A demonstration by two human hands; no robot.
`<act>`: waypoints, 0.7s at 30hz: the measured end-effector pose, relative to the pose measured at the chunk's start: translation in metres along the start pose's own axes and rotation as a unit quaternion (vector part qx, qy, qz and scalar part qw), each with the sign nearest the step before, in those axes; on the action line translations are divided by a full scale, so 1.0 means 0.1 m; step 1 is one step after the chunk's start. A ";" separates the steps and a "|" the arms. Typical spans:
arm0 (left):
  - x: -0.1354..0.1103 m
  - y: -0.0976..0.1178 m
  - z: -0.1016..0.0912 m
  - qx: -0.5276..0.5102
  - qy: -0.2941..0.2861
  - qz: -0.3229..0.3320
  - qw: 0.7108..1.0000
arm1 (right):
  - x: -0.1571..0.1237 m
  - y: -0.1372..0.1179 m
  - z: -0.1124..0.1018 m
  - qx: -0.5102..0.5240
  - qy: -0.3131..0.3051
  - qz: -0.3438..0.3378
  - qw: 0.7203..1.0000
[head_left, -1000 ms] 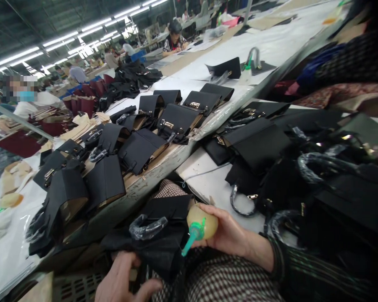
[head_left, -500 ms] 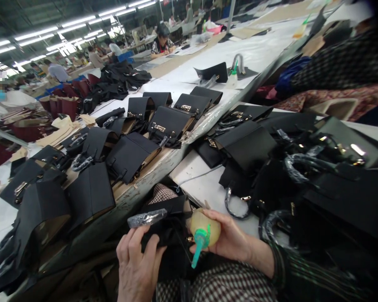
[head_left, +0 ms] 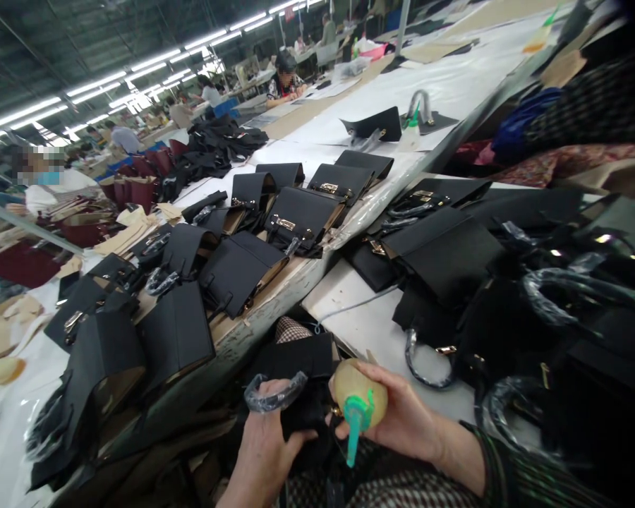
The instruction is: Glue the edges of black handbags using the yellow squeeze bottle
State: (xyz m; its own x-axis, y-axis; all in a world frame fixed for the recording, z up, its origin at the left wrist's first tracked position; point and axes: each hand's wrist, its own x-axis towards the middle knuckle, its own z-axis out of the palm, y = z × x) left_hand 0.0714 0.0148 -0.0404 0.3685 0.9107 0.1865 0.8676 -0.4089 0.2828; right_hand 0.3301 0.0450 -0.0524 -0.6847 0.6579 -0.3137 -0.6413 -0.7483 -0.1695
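A yellowish squeeze bottle (head_left: 367, 395) with a green nozzle is held in my right hand (head_left: 407, 416), its tip pointing down. Just left of it, a black handbag (head_left: 296, 356) rests on my lap. The bag's plastic-wrapped handle (head_left: 275, 401) arches over the fingers of my left hand (head_left: 267, 444). That hand grips the bag's dark body, thumb toward the bottle; its fingertips are partly hidden by the handle. A bit of gold-coloured hardware shows between the bag and the bottle.
Several black handbags (head_left: 243, 271) stand along the long table (head_left: 317, 271) at left. More black bags (head_left: 444, 247) crowd the side table (head_left: 343, 296) at right. Another bottle (head_left: 410, 134) with a green nozzle stands farther back. A co-worker's checked sleeve (head_left: 587, 127) is at upper right.
My left hand has moved right and its fingers now pass beneath the wrapped handle, which has swung up into an arch. The bottle stays in my right hand. The view has shifted left.
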 end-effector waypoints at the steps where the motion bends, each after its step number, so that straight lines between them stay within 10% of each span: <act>1: 0.00 0.00 0.02 0.010 0.018 0.007 1.000 | 0.02 0.00 0.02 -0.008 -0.009 0.000 1.000; 8: -0.14 0.00 -0.11 0.056 0.117 0.075 0.989 | 0.10 0.01 0.29 -0.013 -0.050 0.033 0.998; 13: -0.31 -0.08 -0.70 0.109 0.124 0.074 0.984 | 0.05 0.02 0.63 0.000 -0.078 0.038 0.996; 18: -0.28 0.04 -1.48 0.088 -0.027 0.022 0.995 | -0.09 -0.02 0.87 -0.024 -0.083 0.002 0.996; 21: -0.15 0.19 -1.42 -0.022 -0.128 -0.042 0.991 | -0.16 -0.02 0.81 -0.037 -0.056 -0.015 0.998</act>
State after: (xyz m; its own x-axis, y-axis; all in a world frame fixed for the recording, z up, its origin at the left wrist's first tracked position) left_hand 0.0353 -0.0147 0.0955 0.3736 0.9239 -0.0827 0.8855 -0.3287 0.3284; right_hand 0.3140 0.0429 0.0289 -0.7026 0.6825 -0.2015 -0.6375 -0.7294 -0.2481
